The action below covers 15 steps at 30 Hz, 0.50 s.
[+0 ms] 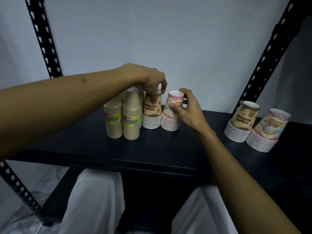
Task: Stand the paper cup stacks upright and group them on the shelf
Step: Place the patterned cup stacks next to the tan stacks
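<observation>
The left hand (152, 81) reaches from above and pinches the top of the brown birthday-print stack (152, 112), its grip clamped on the uppermost cup, while the right hand (185, 108) holds the pink rainbow-print stack (171, 114) from the side, thumb and fingers curled round the upper cup. Both stacks stand mouth-down on the dark shelf (152, 149), just beside the plain kraft stacks (123, 119) at the left. To finish this step well, it seems best to slide the pink stack left until its rims touch the brown one, pressing low enough that the nested cups do not shear apart, and to keep the left hand steadying its stack. Two more printed stacks (253, 124) stand well apart at the right, looking tilted, though the wide lens may exaggerate this. Further kraft stacks behind the front pair are hidden by the left hand, so their number cannot be told.
</observation>
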Motion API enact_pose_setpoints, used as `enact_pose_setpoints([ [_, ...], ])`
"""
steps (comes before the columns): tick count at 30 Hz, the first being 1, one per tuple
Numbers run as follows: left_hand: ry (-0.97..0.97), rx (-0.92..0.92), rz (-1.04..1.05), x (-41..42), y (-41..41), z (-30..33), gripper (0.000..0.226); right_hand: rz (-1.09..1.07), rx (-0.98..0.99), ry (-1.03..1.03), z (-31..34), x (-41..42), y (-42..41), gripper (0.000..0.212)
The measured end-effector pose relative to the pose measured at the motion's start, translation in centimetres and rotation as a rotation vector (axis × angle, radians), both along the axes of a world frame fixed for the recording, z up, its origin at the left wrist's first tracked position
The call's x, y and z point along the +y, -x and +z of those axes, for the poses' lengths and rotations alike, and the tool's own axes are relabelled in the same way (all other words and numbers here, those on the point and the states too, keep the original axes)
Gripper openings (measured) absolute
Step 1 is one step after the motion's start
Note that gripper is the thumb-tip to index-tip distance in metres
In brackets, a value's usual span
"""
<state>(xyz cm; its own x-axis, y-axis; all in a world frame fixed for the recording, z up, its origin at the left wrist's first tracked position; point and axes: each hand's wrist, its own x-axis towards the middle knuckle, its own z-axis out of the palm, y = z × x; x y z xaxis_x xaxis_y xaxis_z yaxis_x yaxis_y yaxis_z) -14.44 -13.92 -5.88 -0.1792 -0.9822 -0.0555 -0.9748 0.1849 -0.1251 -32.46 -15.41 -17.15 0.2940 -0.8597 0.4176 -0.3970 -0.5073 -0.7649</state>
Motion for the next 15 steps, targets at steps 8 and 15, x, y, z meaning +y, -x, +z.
enact_pose_setpoints([
  [8,-0.013,0.002,0.014,0.5,0.2,0.2,0.056,-0.007,0.014,-0.024,0.2,0.0,0.1,0.062],
  [15,0.029,0.032,-0.013,0.7,1.3,0.6,0.074,-0.023,0.042,-0.058,0.2,-0.1,0.7,0.074],
])
